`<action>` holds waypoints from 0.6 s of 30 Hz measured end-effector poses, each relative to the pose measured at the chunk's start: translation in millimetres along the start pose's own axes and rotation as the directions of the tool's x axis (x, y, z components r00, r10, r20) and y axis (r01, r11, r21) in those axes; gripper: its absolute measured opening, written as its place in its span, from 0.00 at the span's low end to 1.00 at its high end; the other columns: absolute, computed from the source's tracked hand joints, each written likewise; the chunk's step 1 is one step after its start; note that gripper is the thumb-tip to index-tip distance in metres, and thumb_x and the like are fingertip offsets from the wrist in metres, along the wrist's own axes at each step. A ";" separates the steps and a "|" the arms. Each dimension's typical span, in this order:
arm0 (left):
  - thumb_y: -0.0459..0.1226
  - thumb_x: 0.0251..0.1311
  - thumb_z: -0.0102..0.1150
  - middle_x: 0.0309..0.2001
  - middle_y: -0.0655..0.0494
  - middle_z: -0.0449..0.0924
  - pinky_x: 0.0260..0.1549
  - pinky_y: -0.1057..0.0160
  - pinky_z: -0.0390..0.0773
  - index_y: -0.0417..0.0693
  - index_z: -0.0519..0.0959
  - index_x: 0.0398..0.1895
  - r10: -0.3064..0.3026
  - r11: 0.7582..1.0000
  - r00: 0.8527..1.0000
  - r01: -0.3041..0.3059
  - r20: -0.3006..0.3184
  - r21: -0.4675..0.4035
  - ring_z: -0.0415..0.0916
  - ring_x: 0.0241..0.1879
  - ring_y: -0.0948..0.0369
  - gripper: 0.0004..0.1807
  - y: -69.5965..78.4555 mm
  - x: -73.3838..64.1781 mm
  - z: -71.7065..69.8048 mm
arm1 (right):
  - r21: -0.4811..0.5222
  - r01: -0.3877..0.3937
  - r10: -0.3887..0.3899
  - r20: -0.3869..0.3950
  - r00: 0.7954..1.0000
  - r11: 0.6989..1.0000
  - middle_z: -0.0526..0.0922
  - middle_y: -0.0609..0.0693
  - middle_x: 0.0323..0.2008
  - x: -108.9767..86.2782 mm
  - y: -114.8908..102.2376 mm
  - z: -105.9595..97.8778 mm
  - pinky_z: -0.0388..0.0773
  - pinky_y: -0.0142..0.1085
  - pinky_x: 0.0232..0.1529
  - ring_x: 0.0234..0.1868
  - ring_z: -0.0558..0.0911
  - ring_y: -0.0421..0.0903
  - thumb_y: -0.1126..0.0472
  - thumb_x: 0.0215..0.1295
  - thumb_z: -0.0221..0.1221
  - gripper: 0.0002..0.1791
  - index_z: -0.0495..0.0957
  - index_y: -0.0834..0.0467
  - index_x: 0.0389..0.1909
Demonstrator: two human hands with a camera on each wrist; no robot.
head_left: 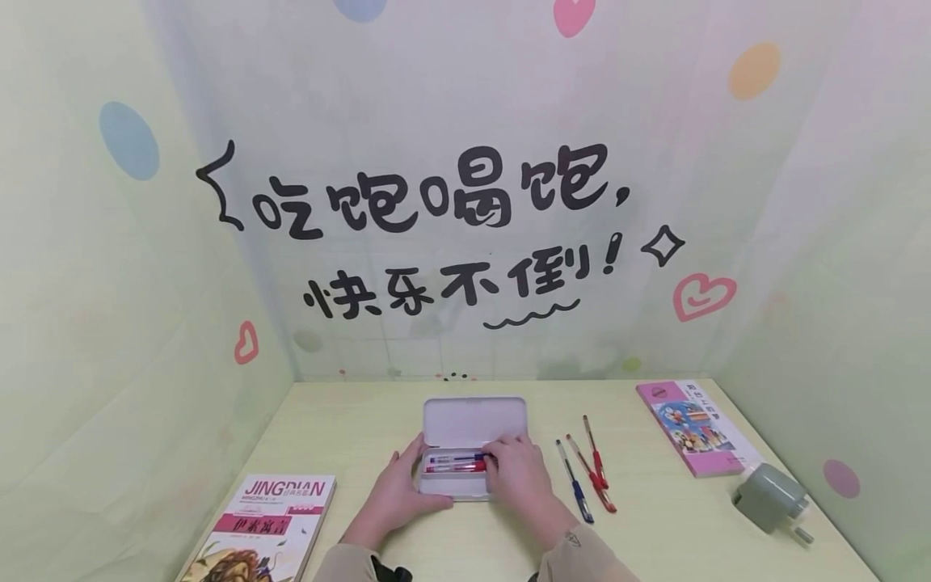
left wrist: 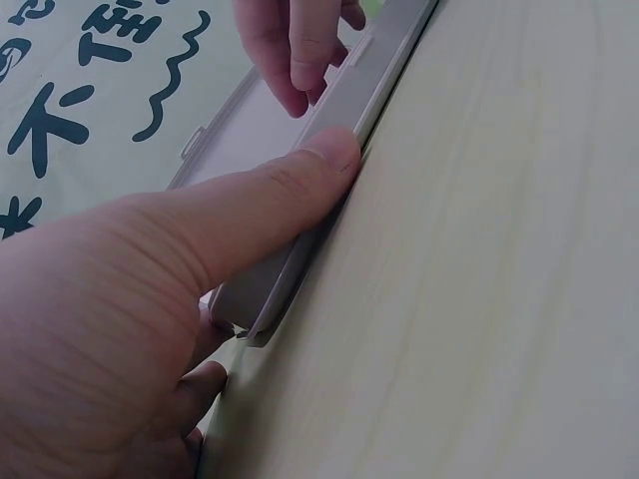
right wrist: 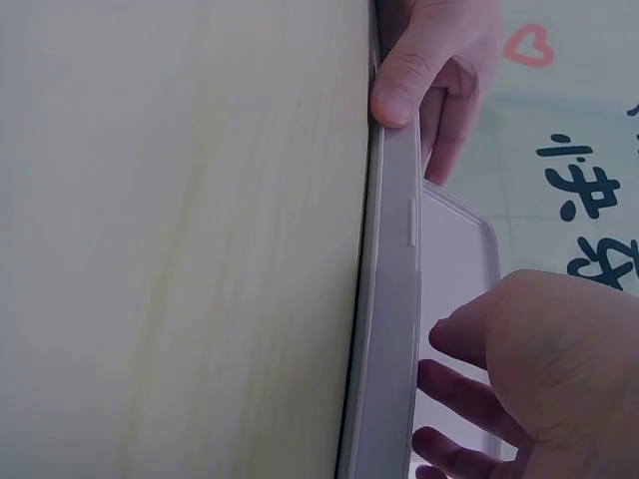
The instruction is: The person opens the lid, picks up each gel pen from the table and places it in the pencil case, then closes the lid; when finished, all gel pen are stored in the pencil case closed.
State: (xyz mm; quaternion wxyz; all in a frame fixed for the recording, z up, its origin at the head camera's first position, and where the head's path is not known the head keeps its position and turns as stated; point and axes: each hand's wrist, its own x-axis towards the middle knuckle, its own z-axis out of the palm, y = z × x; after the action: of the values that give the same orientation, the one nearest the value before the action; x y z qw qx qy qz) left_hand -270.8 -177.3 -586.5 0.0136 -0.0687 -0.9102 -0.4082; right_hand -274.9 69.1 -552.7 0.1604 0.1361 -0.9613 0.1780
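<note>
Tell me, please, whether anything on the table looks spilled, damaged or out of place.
Nothing looks spilled or damaged. Three loose pens seem slightly odd: they lie at uneven angles on the table, right of the open pencil case; other pens lie inside.

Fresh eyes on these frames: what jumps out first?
Probably the big black lettering across the back wall. Next, the open pencil case on the table below, its left end gripped by the left hand, the right hand at its right end. Then three loose pens, two red and one blue, right of the case.
</note>
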 end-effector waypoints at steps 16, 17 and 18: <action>0.59 0.34 0.92 0.85 0.41 0.66 0.79 0.20 0.58 0.49 0.57 0.90 -0.010 1.000 1.000 0.010 -0.004 0.013 0.52 0.83 0.22 0.78 -0.5 0.9 1.3 | 0.027 -0.128 0.130 -0.066 0.989 0.991 0.90 0.57 0.55 -13.3 43.9 -22.5 0.86 0.59 0.60 0.55 0.86 0.61 0.54 0.74 0.67 0.16 0.88 0.54 0.58; 0.59 0.34 0.92 0.84 0.40 0.66 0.79 0.20 0.58 0.49 0.57 0.90 -0.004 1.000 1.000 0.004 -0.006 0.014 0.52 0.83 0.22 0.78 -0.1 0.7 0.9 | 0.037 -0.154 0.156 -0.059 0.986 0.987 0.90 0.58 0.57 -14.7 48.1 -25.0 0.85 0.61 0.61 0.56 0.86 0.62 0.54 0.75 0.67 0.17 0.87 0.54 0.59; 0.59 0.34 0.92 0.84 0.40 0.66 0.79 0.20 0.58 0.49 0.57 0.90 -0.004 1.000 1.000 0.004 -0.005 0.017 0.52 0.83 0.22 0.78 0.0 0.7 0.7 | 0.045 -0.171 0.174 -0.058 0.983 0.984 0.89 0.59 0.57 -16.4 52.2 -27.8 0.84 0.62 0.62 0.57 0.86 0.64 0.54 0.75 0.66 0.17 0.87 0.55 0.60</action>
State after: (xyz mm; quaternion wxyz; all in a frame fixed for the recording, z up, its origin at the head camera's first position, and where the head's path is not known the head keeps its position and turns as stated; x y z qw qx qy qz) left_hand -271.5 -176.7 -586.9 0.0159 -0.0658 -0.9137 -0.4008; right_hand -269.4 130.2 -549.5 0.1711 0.0500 -0.9603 0.2145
